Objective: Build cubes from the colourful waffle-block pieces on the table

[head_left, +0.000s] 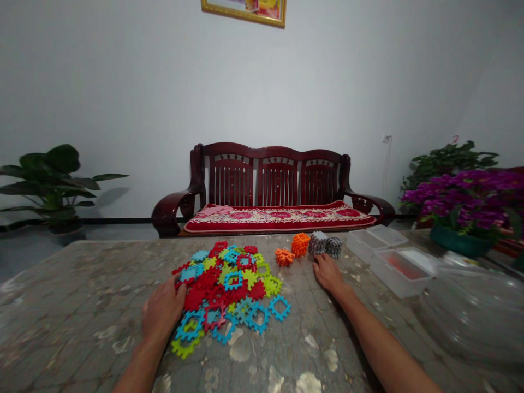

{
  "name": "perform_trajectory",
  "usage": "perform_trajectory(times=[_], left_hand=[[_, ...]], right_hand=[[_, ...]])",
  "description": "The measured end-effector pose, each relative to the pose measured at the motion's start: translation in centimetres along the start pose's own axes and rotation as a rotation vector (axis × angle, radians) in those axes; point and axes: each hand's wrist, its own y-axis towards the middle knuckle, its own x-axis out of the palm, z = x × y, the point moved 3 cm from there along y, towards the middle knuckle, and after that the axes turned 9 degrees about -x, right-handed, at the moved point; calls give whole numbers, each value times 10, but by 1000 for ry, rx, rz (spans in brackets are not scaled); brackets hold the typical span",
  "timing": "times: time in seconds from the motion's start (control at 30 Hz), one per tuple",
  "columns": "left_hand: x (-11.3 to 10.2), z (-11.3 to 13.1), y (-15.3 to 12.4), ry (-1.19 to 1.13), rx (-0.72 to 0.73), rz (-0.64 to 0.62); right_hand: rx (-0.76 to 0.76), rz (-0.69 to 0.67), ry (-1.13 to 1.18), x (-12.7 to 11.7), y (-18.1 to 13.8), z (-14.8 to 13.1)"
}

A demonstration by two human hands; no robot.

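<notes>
A loose pile of notched flat plastic pieces [221, 284] in red, blue and yellow-green lies on the table, some square with open middles. My left hand [164, 305] rests along the pile's left edge, its thumb apart from the fingers, gripping no visible piece. Farther right, my right hand [327, 272] lies low on the table with its fingertips against a grey stack of notched pieces [317, 243]; the tips are partly hidden. A darker grey stack [334, 247] stands beside it. To the left are an upright orange stack [301, 244] and a smaller orange cluster [284, 256].
Clear plastic boxes [399, 278] stand at the right, one with something orange-red inside. Nearer lies a large transparent container [475, 311]. Purple flowers in a green pot [462, 241] stand behind them. A wooden bench [274, 174] is beyond the patterned tablecloth [90, 305].
</notes>
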Motion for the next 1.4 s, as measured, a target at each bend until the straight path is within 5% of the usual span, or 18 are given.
perform_trajectory(times=[0.23,0.5,0.97,1.23,1.4], left_hand=[[-5,2,-1,-4,-23,-6],[-7,4,-2,1,-4,-23],[1,-3,3,-3,5,9],[-3,1,0,-2,-12,-15],[-4,3,-2,-7,-13,3]], right_hand=[[-34,11,42,1,1,4],[62,29,-20,-5,-29,49],[15,23,24,1,0,72],[26,31,52,-1,-9,61],[-165,16,220,-1,-31,4]])
